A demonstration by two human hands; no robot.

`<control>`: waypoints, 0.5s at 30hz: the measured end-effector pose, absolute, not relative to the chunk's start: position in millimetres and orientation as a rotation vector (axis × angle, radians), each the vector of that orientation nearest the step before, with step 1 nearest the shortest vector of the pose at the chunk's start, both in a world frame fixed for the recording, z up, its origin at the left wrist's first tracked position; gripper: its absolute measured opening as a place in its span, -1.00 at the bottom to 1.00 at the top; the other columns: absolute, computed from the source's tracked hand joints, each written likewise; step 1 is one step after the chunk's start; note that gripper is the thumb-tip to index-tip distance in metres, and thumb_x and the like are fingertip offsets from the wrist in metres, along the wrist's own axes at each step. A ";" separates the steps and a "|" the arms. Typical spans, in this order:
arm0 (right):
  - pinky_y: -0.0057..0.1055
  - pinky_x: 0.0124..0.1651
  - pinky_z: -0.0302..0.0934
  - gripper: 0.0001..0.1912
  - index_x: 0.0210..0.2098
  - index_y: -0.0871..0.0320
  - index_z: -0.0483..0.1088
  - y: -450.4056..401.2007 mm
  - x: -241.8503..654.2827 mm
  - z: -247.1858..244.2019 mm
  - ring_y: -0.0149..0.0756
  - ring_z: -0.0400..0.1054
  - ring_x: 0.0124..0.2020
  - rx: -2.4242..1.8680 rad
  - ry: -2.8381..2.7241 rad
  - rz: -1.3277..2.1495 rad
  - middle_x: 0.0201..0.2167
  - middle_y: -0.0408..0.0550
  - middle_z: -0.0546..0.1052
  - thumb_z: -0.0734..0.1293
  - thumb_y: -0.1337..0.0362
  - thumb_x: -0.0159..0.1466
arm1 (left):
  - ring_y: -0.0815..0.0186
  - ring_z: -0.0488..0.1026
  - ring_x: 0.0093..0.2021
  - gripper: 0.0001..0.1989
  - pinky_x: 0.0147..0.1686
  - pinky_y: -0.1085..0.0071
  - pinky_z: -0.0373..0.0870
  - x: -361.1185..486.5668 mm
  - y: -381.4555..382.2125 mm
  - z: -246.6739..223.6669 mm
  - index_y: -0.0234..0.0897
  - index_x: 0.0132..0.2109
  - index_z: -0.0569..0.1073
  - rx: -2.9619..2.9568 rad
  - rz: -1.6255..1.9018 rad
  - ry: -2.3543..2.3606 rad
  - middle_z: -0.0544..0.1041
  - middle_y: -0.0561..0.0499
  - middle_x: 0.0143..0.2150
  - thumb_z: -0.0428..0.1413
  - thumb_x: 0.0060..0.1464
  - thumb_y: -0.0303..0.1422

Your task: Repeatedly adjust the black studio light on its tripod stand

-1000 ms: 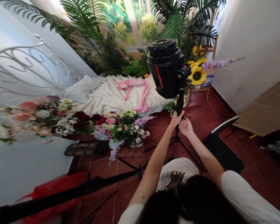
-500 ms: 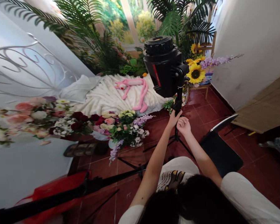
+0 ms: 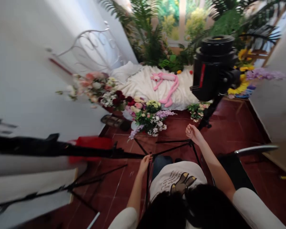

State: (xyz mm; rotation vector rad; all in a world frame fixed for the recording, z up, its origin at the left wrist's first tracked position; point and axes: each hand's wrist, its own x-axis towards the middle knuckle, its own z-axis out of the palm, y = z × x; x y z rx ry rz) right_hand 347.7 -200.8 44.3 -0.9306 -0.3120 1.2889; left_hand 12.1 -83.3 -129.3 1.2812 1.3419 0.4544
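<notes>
My right hand point(image 3: 194, 133) is raised just left of the tilted black light stand point(image 3: 206, 116), its fingers curled in and nothing visible in them. On top of that stand sits a black studio light point(image 3: 213, 68) with a red stripe. My left hand point(image 3: 146, 163) is lower, fingers bent together, by the foot of a second black stand point(image 3: 90, 152) that runs off to the left. Whether those fingers touch its pole I cannot tell.
A black chair point(image 3: 235, 170) stands at my right. Ahead, a pink plush toy point(image 3: 168, 77) lies on a white fur blanket point(image 3: 143, 92), with artificial flowers point(image 3: 149, 116) in front. A red bag point(image 3: 91, 144) is behind the left stand. Stand legs point(image 3: 173, 148) spread over the red tiles.
My left hand has come off the light stand's pole and moved down and left. My right hand stays curled beside the stand. The view has swung left, and the stand now looks tilted.
</notes>
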 end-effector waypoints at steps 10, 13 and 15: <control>-0.51 -0.58 -0.04 -0.66 -0.50 0.12 0.25 -97.8 278.2 34.1 -0.49 0.08 -0.62 -1.050 -0.638 1.687 -0.62 -0.24 0.29 0.40 0.01 0.06 | 0.23 0.56 -0.13 -0.60 0.03 0.20 0.43 -97.7 -62.2 -30.8 -0.28 -0.18 0.42 1.185 1.293 1.786 0.60 -0.09 -0.21 -0.03 0.14 -0.03; -0.52 -0.57 0.01 -0.69 -0.47 0.14 0.31 -68.6 245.6 38.6 -0.49 0.14 -0.60 -1.019 -0.751 1.797 -0.59 -0.22 0.34 0.40 0.04 0.09 | 0.24 0.50 0.03 -0.49 0.11 0.24 0.37 -67.2 -61.4 1.6 -0.25 -0.04 0.40 1.300 1.443 1.585 0.54 -0.14 0.00 -0.14 0.20 0.06; -0.53 -0.55 0.05 -0.70 -0.42 0.15 0.37 -50.1 219.5 41.4 -0.48 0.20 -0.57 -1.027 -0.842 1.855 -0.55 -0.18 0.41 0.39 0.04 0.13 | 0.24 0.45 0.09 -0.46 0.15 0.26 0.33 -43.5 -57.9 17.2 -0.22 0.02 0.39 1.315 1.545 1.520 0.50 -0.13 0.07 -0.13 0.18 0.10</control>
